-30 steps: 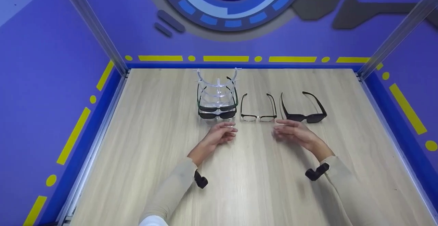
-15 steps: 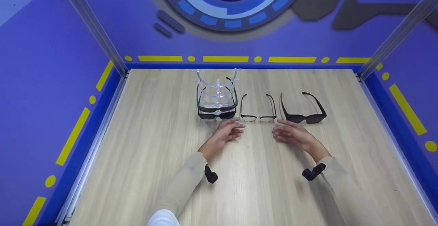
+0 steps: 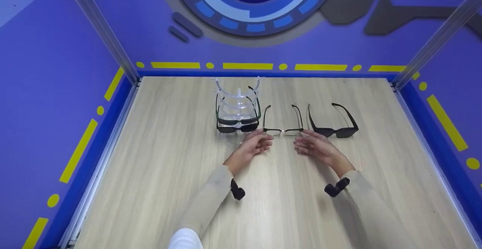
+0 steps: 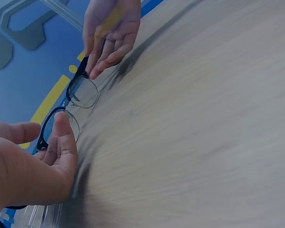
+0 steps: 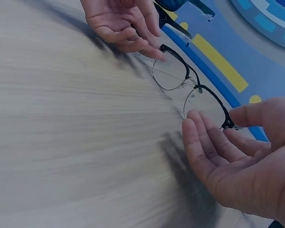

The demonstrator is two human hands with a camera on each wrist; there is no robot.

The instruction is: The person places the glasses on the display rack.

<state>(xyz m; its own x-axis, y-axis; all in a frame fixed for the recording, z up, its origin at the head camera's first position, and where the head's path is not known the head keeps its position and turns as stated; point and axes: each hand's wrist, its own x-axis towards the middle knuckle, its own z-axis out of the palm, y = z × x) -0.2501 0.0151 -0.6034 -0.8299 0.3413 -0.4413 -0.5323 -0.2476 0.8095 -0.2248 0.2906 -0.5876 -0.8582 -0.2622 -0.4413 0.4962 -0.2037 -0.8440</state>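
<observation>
Clear-lensed eyeglasses (image 3: 283,131) with a black brow line lie with arms unfolded. At their left hinge is my left hand (image 3: 251,144). One fingertip meets the frame corner, while the thumb sits slightly apart. My right hand (image 3: 315,146) pinches the right hinge between thumb and index finger, its other fingers stretching below the lens. The right wrist view shows the eyeglasses (image 5: 210,90) between both hands. Beside my left hand, a clear acrylic rack (image 3: 238,94) bears black sunglasses (image 3: 237,129) and green-framed sunglasses (image 3: 238,121) above them. Black sunglasses (image 3: 336,132) lie just beyond my right hand.
The pale wood tabletop (image 3: 278,200) is enclosed by a blue back wall (image 3: 124,34) and side panels with yellow markings. Metal posts (image 3: 103,28) rise at the back corners. A small black camera (image 3: 238,190) is strapped to each wrist.
Both hands have closed in on the eyeglasses: my left hand moved right, away from the rack's front, and my right hand moved slightly left. The eyeglasses stay in place.
</observation>
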